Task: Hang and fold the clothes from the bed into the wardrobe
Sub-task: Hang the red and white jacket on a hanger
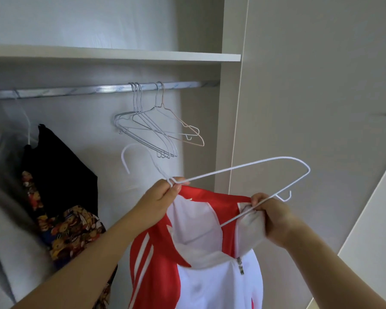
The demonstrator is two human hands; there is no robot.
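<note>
Aloft, left grip (163,195) pinching hanger (232,167); jacket (210,286) beneath

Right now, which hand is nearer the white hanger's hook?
Left. The left hand pinches the hanger just below the hook; the right hand grips its far end with the jacket collar.

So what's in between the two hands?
In the head view, the white hanger loops from the left hand to the right hand, and the open collar of the red and white jacket sags beneath it.
</note>
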